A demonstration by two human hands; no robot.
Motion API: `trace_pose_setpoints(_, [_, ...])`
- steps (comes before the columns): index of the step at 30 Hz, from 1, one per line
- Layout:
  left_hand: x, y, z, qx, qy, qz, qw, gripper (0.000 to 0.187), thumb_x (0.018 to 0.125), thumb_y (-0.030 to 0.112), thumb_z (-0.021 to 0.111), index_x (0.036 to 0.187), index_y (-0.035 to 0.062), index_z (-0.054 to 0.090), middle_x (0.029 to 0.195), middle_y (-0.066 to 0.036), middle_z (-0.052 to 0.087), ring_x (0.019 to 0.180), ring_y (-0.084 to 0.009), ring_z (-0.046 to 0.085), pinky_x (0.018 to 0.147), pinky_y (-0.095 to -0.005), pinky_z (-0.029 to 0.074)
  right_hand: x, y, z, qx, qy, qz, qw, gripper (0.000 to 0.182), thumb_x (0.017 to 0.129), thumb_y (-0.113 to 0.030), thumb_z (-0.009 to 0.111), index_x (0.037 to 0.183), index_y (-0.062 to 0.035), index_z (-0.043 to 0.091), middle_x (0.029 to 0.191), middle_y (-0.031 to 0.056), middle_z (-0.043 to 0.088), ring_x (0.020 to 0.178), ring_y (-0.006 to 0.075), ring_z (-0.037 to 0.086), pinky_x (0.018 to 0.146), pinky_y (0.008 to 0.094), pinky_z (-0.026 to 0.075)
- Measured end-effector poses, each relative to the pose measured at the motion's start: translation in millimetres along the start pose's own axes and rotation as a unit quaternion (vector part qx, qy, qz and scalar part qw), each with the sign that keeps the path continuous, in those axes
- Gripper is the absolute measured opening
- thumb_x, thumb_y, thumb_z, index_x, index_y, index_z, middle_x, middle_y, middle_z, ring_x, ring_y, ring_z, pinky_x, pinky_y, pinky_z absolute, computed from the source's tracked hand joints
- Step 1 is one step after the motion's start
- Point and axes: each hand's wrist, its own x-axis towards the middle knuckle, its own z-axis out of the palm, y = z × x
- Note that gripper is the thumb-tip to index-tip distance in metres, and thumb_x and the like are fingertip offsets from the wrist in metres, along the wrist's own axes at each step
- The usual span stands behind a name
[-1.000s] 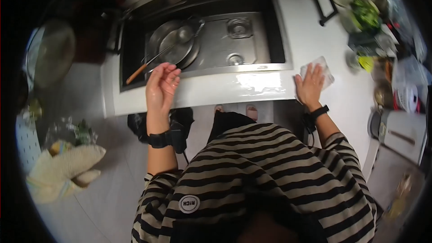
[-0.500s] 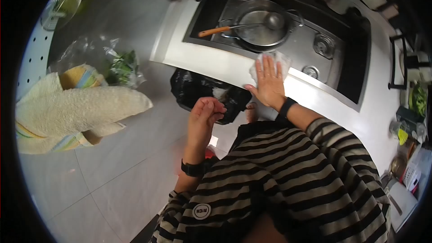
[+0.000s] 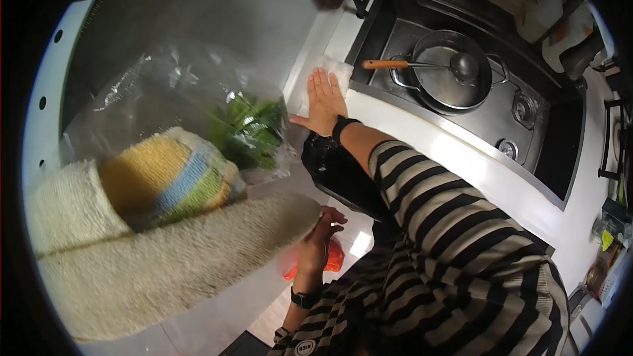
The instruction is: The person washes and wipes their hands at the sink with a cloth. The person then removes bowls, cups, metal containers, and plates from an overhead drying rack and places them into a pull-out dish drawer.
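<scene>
My right hand point(image 3: 324, 100) lies flat, fingers stretched out, on a white cloth or tissue point(image 3: 338, 74) on the white counter point(image 3: 409, 130) left of the stove. Much of that cloth is hidden under the palm. Lower down, my left hand point(image 3: 323, 237) hangs with its fingers loosely apart and nothing visible in them. It appears beside the tip of a cream terry towel point(image 3: 198, 267), which partly overlaps it in view. On the stove point(image 3: 399, 36) stands a metal pot point(image 3: 438, 95) with an orange-handled ladle point(image 3: 389, 64) across it.
A black-bagged bin point(image 3: 339, 171) stands below the counter edge. Green leaves point(image 3: 247, 128) fill part of a clear plastic bag point(image 3: 155, 86) at left. A red object point(image 3: 336, 257) is near my left hand. Bottles point(image 3: 567, 33) stand behind the stove.
My right hand and the white cloth have moved left along the counter, from before the pot to left of the stove. My view has shifted left; the towel and bag appear larger.
</scene>
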Motion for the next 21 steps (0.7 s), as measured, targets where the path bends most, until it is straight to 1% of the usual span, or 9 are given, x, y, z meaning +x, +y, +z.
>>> trace_pose_setpoints(1, [0.2, 0.6, -3.5, -0.009, 0.005, -0.008, 1.0, 0.019, 0.089, 0.02, 0.051, 0.097, 0.003, 0.054, 0.092, -0.007, 0.057, 0.086, -0.0164, 0.057, 0.073, -0.0293, 0.045, 5.1, -5.9, 0.4, -0.041, -0.029, 0.019, 0.999, 0.101, 0.076, -0.072, 0.031, 0.136, 0.0082, 0.016, 0.144, 0.0235, 0.011, 0.136, 0.0335, 0.003, 0.108, 0.0458, -0.003])
trace_pose_setpoints(4, [2.0, 3.5, -4.4, 0.007, -0.004, -0.006, 1.0, 0.021, 0.089, 0.022, 0.051, 0.097, 0.0028, 0.054, 0.091, -0.007, 0.057, 0.086, -0.0164, 0.057, 0.074, -0.0297, 0.045, 1.9, -1.0, 4.8, -0.04, -0.01, -0.01, 0.999, 0.094, 0.08, -0.067, 0.031, 0.136, 0.0075, 0.018, 0.144, 0.0223, 0.013, 0.136, 0.0321, 0.006, 0.109, 0.0443, 0.0])
trace_pose_setpoints(5, [5.3, 5.2, -2.5, 0.008, -0.027, 0.001, 1.0, 0.02, 0.089, 0.021, 0.052, 0.098, 0.0028, 0.053, 0.09, -0.007, 0.057, 0.084, -0.0162, 0.057, 0.074, -0.029, 0.045, -3.4, 5.1, 4.3, -0.024, 0.0, -0.052, 0.998, 0.086, 0.083, -0.062, 0.034, 0.135, 0.006, 0.023, 0.143, 0.0216, 0.018, 0.135, 0.0305, 0.012, 0.109, 0.0427, 0.004])
trace_pose_setpoints(6, [9.2, 8.5, 1.6, 0.019, -0.036, 0.004, 0.999, 0.02, 0.089, 0.021, 0.052, 0.098, 0.0029, 0.053, 0.09, -0.007, 0.057, 0.084, -0.0159, 0.057, 0.073, -0.0282, 0.045, -14.5, 14.3, 1.3, -0.009, -0.011, -0.118, 0.993, 0.072, 0.086, -0.054, 0.035, 0.134, -0.0002, 0.029, 0.142, 0.0173, 0.024, 0.134, 0.0277, 0.018, 0.109, 0.0417, 0.008])
trace_pose_setpoints(8, [17.0, 14.3, 12.9, 0.038, -0.058, 0.006, 0.998, 0.019, 0.089, 0.02, 0.052, 0.099, 0.0032, 0.052, 0.089, -0.007, 0.058, 0.082, -0.0153, 0.058, 0.073, -0.0266, 0.046, -50.2, 43.4, -2.8, 0.037, -0.041, -0.273, 0.96, 0.062, 0.088, -0.048, 0.038, 0.135, -0.0085, 0.031, 0.143, 0.0091, 0.026, 0.133, 0.0233, 0.02, 0.109, 0.0413, 0.012])
trace_pose_setpoints(10, [32.0, 12.4, 24.6, 0.049, -0.087, 0.004, 0.995, 0.016, 0.091, 0.017, 0.049, 0.099, 0.0042, 0.051, 0.089, -0.006, 0.058, 0.081, -0.0128, 0.058, 0.072, -0.0239, 0.046, -98.4, 69.3, -39.0, 0.014, -0.081, -0.274, 0.958, 0.054, 0.089, -0.04, 0.041, 0.135, -0.0132, 0.032, 0.143, 0.0037, 0.028, 0.133, 0.0212, 0.022, 0.108, 0.0412, 0.015])
trace_pose_setpoints(14, [60.3, 15.1, 60.8, 0.057, -0.201, 0.048, 0.977, 0.014, 0.092, 0.016, 0.046, 0.098, 0.0047, 0.052, 0.09, -0.006, 0.059, 0.08, -0.0099, 0.057, 0.07, -0.0221, 0.045, -209.3, 125.2, -132.9, -0.013, -0.12, -0.136, 0.983, 0.054, 0.086, -0.032, 0.049, 0.134, -0.0138, 0.035, 0.142, 0.0043, 0.029, 0.132, 0.0219, 0.024, 0.108, 0.0407, 0.017])
trace_pose_setpoints(18, [72.8, 17.7, 110.3, 0.047, -0.272, 0.041, 0.96, 0.013, 0.092, 0.015, 0.047, 0.098, 0.0047, 0.051, 0.089, -0.005, 0.059, 0.081, -0.0119, 0.057, 0.07, -0.0222, 0.044, -321.7, 176.5, -197.3, -0.034, -0.13, 0.039, 0.99, 0.052, 0.086, -0.025, 0.048, 0.135, -0.0127, 0.034, 0.142, 0.0055, 0.03, 0.133, 0.0229, 0.023, 0.107, 0.0413, 0.016])
trace_pose_setpoints(21, [76.3, 12.9, 144.5, 0.051, -0.312, 0.034, 0.948, 0.014, 0.092, 0.017, 0.048, 0.097, 0.0045, 0.051, 0.088, -0.006, 0.059, 0.082, -0.0127, 0.058, 0.072, -0.0231, 0.044, -379.5, 209.1, -218.6, -0.014, -0.045, 0.155, 0.987, 0.045, 0.086, -0.017, 0.047, 0.131, -0.0121, 0.041, 0.138, 0.0071, 0.037, 0.13, 0.0252, 0.029, 0.105, 0.0427, 0.02])
